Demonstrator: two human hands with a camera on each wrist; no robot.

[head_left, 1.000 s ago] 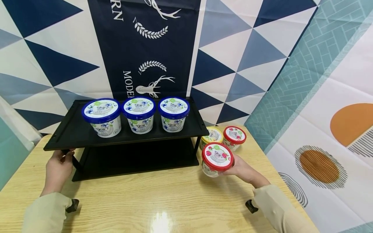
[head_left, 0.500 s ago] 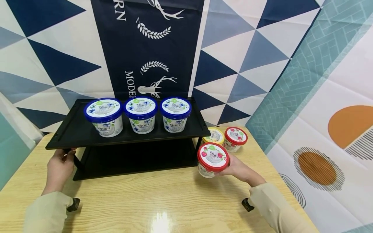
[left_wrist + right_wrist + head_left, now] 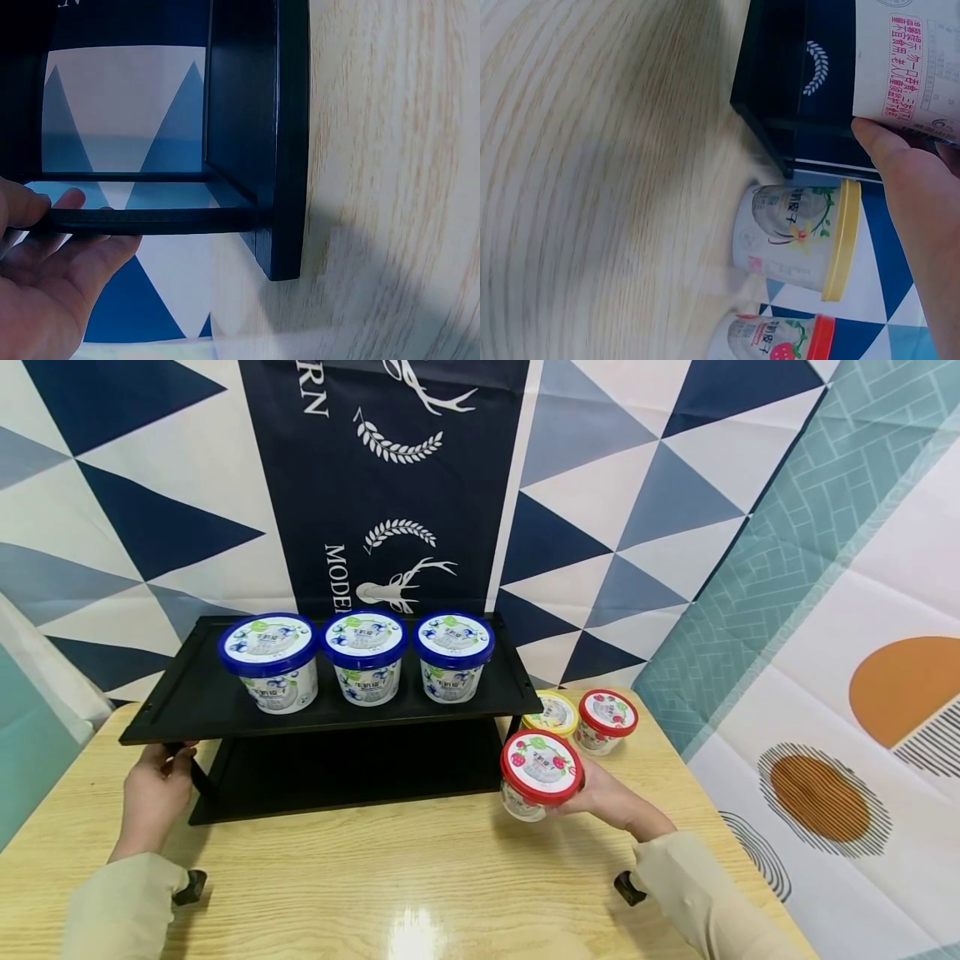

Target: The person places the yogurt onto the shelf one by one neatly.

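In the head view my right hand (image 3: 603, 800) grips a red-lidded tub (image 3: 542, 768) with strawberries or raspberries on its lid, held above the table near the shelf's right front corner. The right wrist view shows its printed side (image 3: 911, 67) against my thumb. My left hand (image 3: 157, 789) holds the left front post of a black two-tier shelf (image 3: 337, 722); in the left wrist view fingers and thumb (image 3: 30, 206) wrap that post (image 3: 165, 220). Three blue-lidded tubs, left (image 3: 270, 660), middle (image 3: 365, 656) and right (image 3: 453, 656), stand in a row on the upper tier.
A yellow-lidded tub (image 3: 553, 714) and another red-lidded tub (image 3: 607, 718) stand on the wooden table (image 3: 337, 893) right of the shelf. Patterned cloth (image 3: 585, 510) hangs behind the shelf and along the right side.
My right hand has carried the red-lidded tub a little to the left, toward the shelf. The left hand stays on the post. The head view has shifted slightly.
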